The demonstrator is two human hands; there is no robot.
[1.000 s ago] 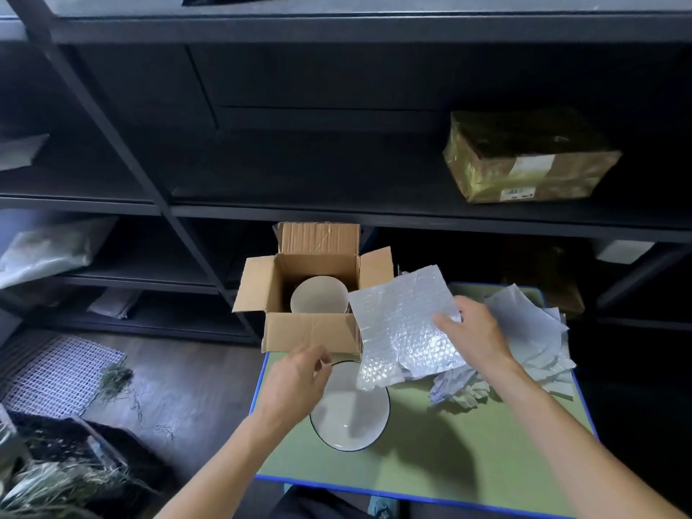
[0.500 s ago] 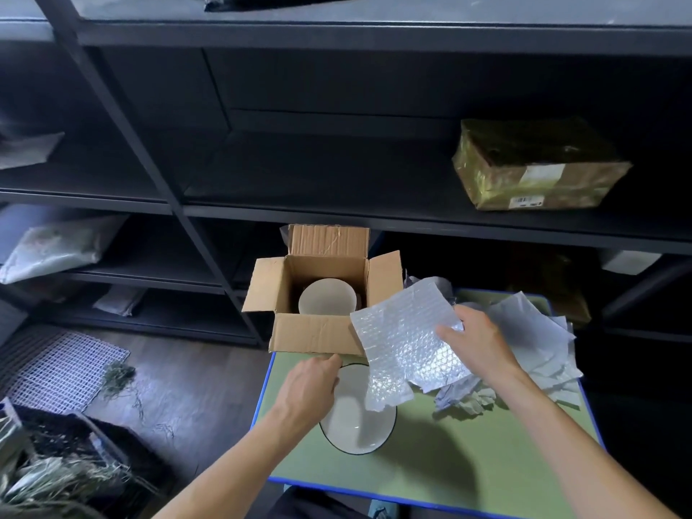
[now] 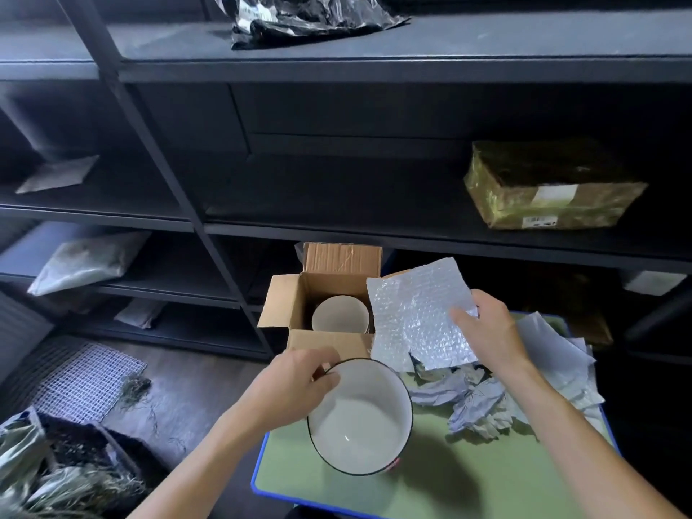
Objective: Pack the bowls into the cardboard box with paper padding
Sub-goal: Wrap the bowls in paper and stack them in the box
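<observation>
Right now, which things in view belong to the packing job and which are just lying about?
Job: cardboard box, bowl inside it, second bowl held by the left hand, bubble wrap held by the right hand, crumpled paper.
Lying about: taped parcel on the shelf, black bag up top, wire mesh on the floor.

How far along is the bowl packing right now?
Done: a first bowl sits in the open cardboard box. In hand: the left hand grips a second bowl by its rim, the right hand holds a bubble wrap sheet. Left: boxing that bowl with padding; crumpled paper lies on the table.
</observation>
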